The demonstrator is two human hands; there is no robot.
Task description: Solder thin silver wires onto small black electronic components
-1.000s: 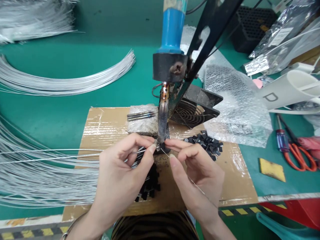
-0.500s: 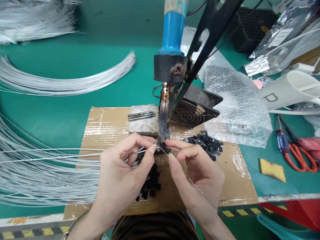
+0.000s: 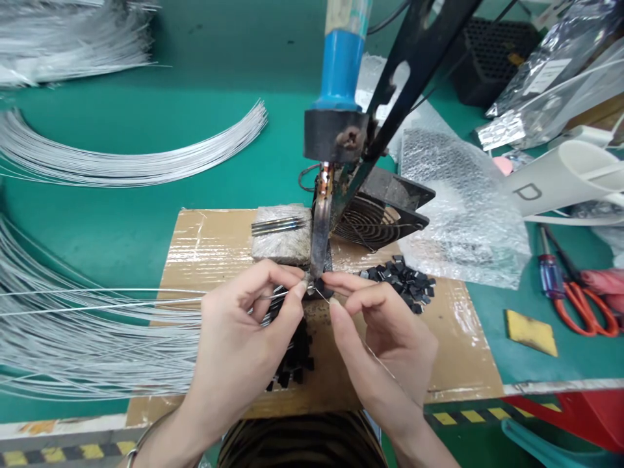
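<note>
My left hand (image 3: 251, 328) is closed in a pinch on a thin grey wire (image 3: 170, 301), its end just below the tip of a blue-handled soldering iron (image 3: 341, 68). Opposite it, my right hand (image 3: 383, 328) pinches a strand of solder wire (image 3: 379, 361), which runs back across the palm. Its index fingertip is beside a small black piece at the iron's tip; whether it touches that piece I cannot tell. The joint itself is partly hidden by fingertips. Under my left hand lie several wires with black ends (image 3: 296, 364).
A black bracket (image 3: 400, 78) holds the iron. Behind are a fan (image 3: 385, 218) and a wrapped block (image 3: 280, 244) bearing metal rods. Loose black pieces (image 3: 402, 283) lie right on cardboard (image 3: 458, 351). Wire bundles (image 3: 146, 166) are left; scissors (image 3: 585, 312) and a yellow sponge (image 3: 531, 331) are right.
My left hand has shifted very slightly to the right. The iron also appears a little further right in view. Both pinches stay the same.
</note>
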